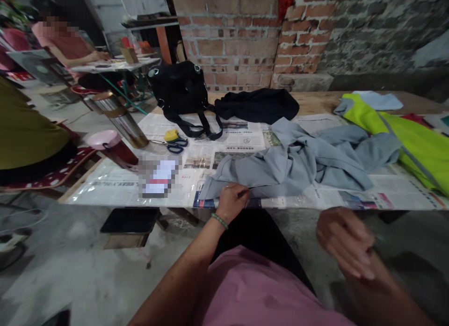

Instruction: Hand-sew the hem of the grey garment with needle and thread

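Hands: left hand (231,202) pinches the near edge of the gray sweatshirt (298,164); right hand (345,244) is blurry, off the tabletop (115,188), holding nothing, fingers loosely bent | Sweatshirt: on newspaper, still crumpled, not flat yet | Around: scissors (175,144), black bag (180,94), neon vest (410,139).

I sat in a rough home sewing workshop: bare brick wall (242,40), concrete floor (87,279), a newspaper-covered table (115,188) strewn with garments, scissors (175,146), and another person working at a small table (115,65) behind.
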`<state>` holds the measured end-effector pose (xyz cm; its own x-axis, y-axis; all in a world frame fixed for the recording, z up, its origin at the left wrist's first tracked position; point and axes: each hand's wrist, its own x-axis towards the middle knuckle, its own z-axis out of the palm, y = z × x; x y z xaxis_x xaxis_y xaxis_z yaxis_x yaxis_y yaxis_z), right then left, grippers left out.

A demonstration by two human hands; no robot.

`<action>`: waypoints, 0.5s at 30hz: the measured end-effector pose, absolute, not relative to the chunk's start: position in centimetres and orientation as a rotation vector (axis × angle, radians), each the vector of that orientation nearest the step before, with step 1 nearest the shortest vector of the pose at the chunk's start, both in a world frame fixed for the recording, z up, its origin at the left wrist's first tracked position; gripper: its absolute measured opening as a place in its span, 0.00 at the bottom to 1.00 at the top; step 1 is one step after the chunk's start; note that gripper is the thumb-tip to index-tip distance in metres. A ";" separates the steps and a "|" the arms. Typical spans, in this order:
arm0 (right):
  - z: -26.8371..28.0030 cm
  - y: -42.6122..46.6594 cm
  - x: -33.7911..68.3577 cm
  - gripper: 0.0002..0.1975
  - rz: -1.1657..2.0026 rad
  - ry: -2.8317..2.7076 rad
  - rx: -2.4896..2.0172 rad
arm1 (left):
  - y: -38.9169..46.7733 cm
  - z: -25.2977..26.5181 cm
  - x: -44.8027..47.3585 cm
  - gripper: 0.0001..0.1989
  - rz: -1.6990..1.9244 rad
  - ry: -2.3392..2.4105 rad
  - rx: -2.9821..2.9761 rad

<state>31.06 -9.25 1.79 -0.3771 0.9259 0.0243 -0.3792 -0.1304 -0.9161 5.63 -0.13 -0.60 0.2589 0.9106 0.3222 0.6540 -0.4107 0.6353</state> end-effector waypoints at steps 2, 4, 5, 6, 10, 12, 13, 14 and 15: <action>0.8 -9.8 29.1 0.22 1.950 -1.157 -0.801 | -0.1 -0.7 5.7 0.05 0.964 1.431 2.159; 0.2 -9.6 26.5 0.19 2.064 -1.133 -0.882 | -0.2 -0.8 5.7 0.05 0.979 1.444 2.147; 0.0 -9.2 25.2 0.18 2.046 -1.084 -0.960 | -0.2 -0.7 5.8 0.05 0.981 1.446 2.144; -0.2 -8.8 24.0 0.17 1.984 -1.042 -1.046 | -0.2 -0.7 5.8 0.04 0.978 1.443 2.146; -0.8 -7.0 21.0 0.15 1.614 -0.984 -1.319 | -0.4 -0.5 5.9 0.05 0.958 1.428 2.136; -0.8 -6.4 20.6 0.14 1.509 -1.006 -1.390 | -0.5 -0.4 5.9 0.05 0.956 1.437 2.112; -0.8 -6.2 20.5 0.13 1.478 -1.024 -1.419 | -0.5 -0.4 5.9 0.05 0.954 1.436 2.105; -0.7 -6.0 20.5 0.12 1.458 -1.043 -1.444 | -0.5 -0.4 5.9 0.05 0.953 1.432 2.102; -0.6 -5.8 20.5 0.12 1.447 -1.060 -1.463 | -0.5 -0.4 6.0 0.05 0.955 1.425 2.101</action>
